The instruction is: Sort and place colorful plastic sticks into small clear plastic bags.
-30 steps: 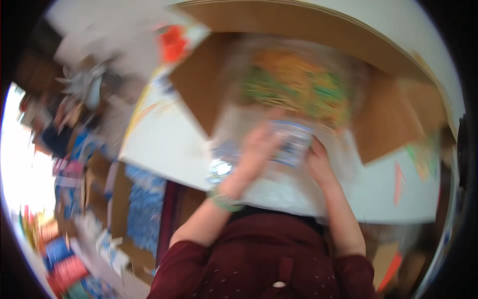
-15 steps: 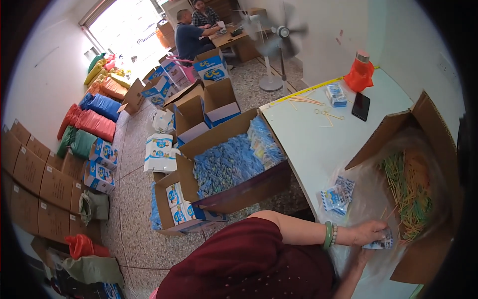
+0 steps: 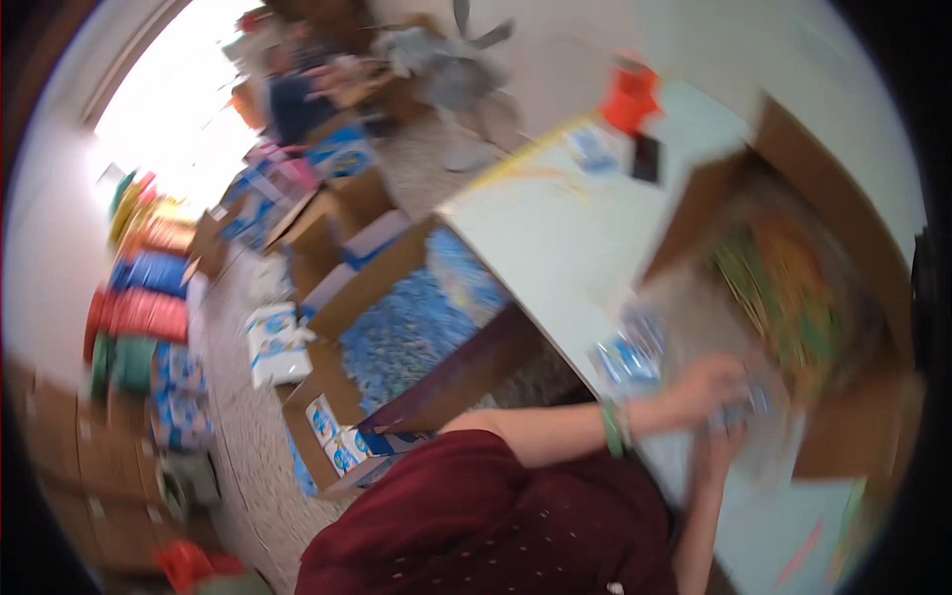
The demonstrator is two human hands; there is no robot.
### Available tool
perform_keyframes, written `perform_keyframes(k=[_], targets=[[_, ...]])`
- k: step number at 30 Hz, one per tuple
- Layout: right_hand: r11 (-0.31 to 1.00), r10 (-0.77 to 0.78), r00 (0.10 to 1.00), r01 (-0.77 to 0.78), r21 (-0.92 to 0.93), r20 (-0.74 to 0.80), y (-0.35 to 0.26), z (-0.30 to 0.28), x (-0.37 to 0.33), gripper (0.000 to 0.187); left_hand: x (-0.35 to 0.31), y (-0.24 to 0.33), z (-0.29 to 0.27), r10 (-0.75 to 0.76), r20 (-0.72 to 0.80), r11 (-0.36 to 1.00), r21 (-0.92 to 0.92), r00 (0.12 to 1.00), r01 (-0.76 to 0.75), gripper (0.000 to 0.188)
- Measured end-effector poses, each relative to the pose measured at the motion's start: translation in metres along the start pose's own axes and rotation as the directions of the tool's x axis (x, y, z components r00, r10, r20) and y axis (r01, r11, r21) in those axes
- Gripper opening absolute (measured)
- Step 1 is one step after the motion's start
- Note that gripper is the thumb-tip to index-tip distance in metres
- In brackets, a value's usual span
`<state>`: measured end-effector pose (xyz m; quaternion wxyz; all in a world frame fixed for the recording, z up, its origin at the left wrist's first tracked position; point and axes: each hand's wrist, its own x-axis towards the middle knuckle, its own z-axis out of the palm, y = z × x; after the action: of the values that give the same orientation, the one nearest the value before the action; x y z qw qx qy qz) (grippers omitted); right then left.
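Observation:
My left hand [image 3: 706, 387], with a green bangle and a beaded bracelet at its wrist, reaches across from the left. Its fingers are bent over a small blue-and-white packet [image 3: 756, 395], and blur hides what they pinch. From below, my right hand [image 3: 720, 444] holds the packet, its fingers partly covered. Just beyond my hands, an open cardboard box [image 3: 684, 223] lined with clear plastic contains thin green, yellow and orange strands [image 3: 764, 297]. More small packets [image 3: 630, 352] lie on the white table [image 3: 545, 248], left of my hands.
A dark phone [image 3: 647, 159], a stack of packets [image 3: 592, 149] and an orange-wrapped bottle [image 3: 630, 94] stand at the table's far end. Left of the table, a large carton [image 3: 476, 362] is full of blue packets. Cartons and coloured sacks [image 3: 149, 312] line the left; people sit far back.
The whole view has swung and blurred, so the room appears shifted left and up. My left hand has lifted slightly off the packet, which stays between my hands beside the box.

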<state>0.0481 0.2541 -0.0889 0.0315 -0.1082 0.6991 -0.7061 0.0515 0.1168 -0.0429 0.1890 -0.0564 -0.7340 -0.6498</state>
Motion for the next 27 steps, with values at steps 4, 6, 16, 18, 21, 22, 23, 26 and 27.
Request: perform_keyframes(k=[4, 6, 16, 18, 21, 22, 23, 26, 27], targets=[[0.943, 0.092, 0.996, -0.082, -0.323, 0.014, -0.030, 0.021, 0.022, 0.027, 0.010, 0.006, -0.065, -0.045, -0.038, 0.883, 0.466, 0.998, 0.057, 0.020], [0.952, 0.005, 0.999, -0.021, -0.306, -0.053, -0.016, 0.026, 0.023, 0.028, 0.012, 0.032, -0.070, -0.527, -0.001, 0.769, -0.426, 0.850, 0.476, 0.014], [0.975, 0.003, 1.000, 0.000, -0.220, 0.013, -0.033, -0.002, -0.003, 0.018, 0.001, 0.020, -0.043, -0.559, 0.318, 0.605, -0.476, 0.766, 0.639, 0.024], [0.979, 0.011, 1.000, -0.013, -0.203, -0.012, -0.039, -0.001, -0.007, 0.015, 0.000, 0.018, -0.044, -0.632, 0.328, 0.569, -0.419, 0.702, 0.708, 0.025], [0.903, -0.135, 0.989, 0.146, -0.404, 0.056, -0.032, -0.005, -0.006, 0.013, -0.002, 0.011, -0.043, -0.636, 0.272, 0.608, -0.400, 0.722, 0.686, 0.024], [0.904, -0.135, 0.989, 0.147, -0.402, 0.057, -0.030, -0.006, -0.006, 0.013, -0.001, 0.011, -0.042, -0.636, 0.270, 0.609, -0.399, 0.722, 0.686, 0.024], [0.929, -0.086, 0.994, 0.106, -0.354, 0.073, -0.028, -0.008, -0.006, 0.012, -0.001, 0.013, -0.041, -0.640, 0.269, 0.610, -0.391, 0.720, 0.689, 0.023], [0.962, -0.068, 0.995, 0.084, -0.259, 0.071, -0.033, -0.004, -0.011, 0.009, -0.003, 0.013, -0.040, -0.635, 0.255, 0.617, -0.399, 0.729, 0.678, 0.020], [0.968, -0.103, 0.994, 0.109, -0.225, 0.039, -0.035, -0.004, -0.010, 0.008, -0.002, 0.012, -0.041, -0.618, 0.257, 0.622, -0.419, 0.743, 0.661, 0.017]])
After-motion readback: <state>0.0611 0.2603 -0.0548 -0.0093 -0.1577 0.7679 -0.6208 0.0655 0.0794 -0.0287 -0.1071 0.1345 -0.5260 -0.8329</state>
